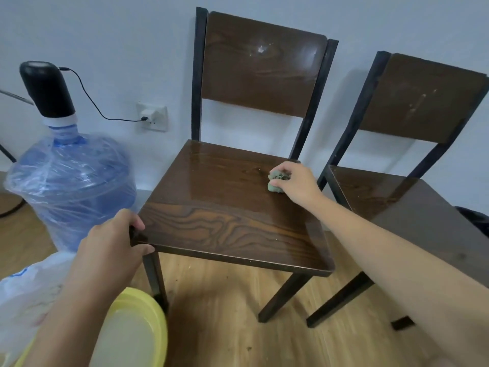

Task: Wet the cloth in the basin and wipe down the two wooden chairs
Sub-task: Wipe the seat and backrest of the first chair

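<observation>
Two dark wooden chairs with black frames stand against the wall. The left chair (pixel 227 207) has a seat that shines wet across its far half. My right hand (pixel 296 181) presses a bunched greenish cloth (pixel 275 182) onto the far right part of that seat. My left hand (pixel 116 239) grips the seat's front left corner. The right chair (pixel 397 197) stands beside it, and my right forearm crosses in front of its seat. A yellow basin (pixel 156 311) holding cloudy water sits on the floor at the lower left, partly behind my left arm.
A large blue water bottle (pixel 71 186) wrapped in plastic, with a black pump on top, stands left of the chair. Its cable runs to a wall socket (pixel 153 116). A white plastic bag (pixel 31 287) lies at the lower left. The floor is wood.
</observation>
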The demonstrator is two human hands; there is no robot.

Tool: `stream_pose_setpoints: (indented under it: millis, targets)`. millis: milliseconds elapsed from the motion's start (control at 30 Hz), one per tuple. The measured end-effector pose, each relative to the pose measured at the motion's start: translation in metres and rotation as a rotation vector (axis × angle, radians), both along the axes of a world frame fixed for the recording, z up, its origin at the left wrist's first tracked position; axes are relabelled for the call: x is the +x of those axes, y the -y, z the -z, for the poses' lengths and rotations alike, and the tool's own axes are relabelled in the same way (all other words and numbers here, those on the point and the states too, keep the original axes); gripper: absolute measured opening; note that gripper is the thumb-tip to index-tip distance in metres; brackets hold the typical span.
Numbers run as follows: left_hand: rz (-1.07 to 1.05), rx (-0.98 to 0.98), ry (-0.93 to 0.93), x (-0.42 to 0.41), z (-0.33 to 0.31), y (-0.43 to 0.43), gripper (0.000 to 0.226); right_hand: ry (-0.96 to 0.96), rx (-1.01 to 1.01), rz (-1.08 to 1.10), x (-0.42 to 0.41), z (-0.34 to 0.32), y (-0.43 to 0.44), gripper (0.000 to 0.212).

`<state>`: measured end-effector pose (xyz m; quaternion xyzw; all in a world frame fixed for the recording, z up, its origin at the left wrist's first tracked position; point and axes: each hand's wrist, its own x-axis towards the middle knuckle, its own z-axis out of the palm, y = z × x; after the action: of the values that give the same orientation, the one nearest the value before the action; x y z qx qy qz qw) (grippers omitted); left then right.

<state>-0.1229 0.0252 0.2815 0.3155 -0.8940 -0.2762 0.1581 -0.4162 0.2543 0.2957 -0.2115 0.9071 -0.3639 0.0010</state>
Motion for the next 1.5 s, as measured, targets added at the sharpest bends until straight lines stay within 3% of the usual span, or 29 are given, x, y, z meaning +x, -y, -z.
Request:
stream_pose_setpoints:
  millis: [233,333,433,600,733,900,1100,1233,1333,1400,1500]
  targets:
    - [-0.014,-0.005,0.027,0.0,-0.003,0.0,0.037,0.166,0.003,-0.344,0.138,-0.004,-0.078,0.023]
    - [-0.016,0.011,0.047,0.0,-0.006,0.001,0.038,0.311,-0.057,-0.412,0.149,-0.013,-0.09,0.021]
    - [-0.015,0.003,0.057,-0.001,-0.006,0.001,0.04,0.19,-0.1,-0.262,0.097,-0.024,-0.067,0.021]
    - [-0.02,0.039,0.083,-0.004,-0.005,0.001,0.041,0.013,-0.132,0.214,-0.051,-0.013,0.004,0.03]
    - [-0.012,0.05,0.055,-0.005,-0.003,0.002,0.044,-0.016,-0.074,0.269,-0.081,0.012,0.049,0.021]
    - [-0.024,0.073,0.027,-0.005,0.001,0.005,0.045,-0.036,-0.048,0.032,-0.049,0.023,0.09,0.018]
    - [-0.004,0.084,-0.001,-0.002,-0.001,0.006,0.041,-0.031,0.114,-0.165,0.016,0.003,0.031,0.026]
    - [-0.016,0.086,-0.025,0.0,0.0,0.005,0.042,0.103,0.149,-0.374,0.111,-0.009,-0.015,0.034]
    - [-0.04,0.093,-0.01,0.0,0.001,0.006,0.041,0.314,0.072,-0.545,0.166,-0.02,-0.044,0.041]
    - [-0.042,0.087,0.011,-0.001,0.001,0.004,0.04,0.421,0.026,-0.536,0.168,-0.027,-0.05,0.042]
    - [-0.05,0.078,0.032,-0.001,-0.003,-0.001,0.037,0.203,-0.046,-0.293,0.11,-0.033,-0.019,0.036]
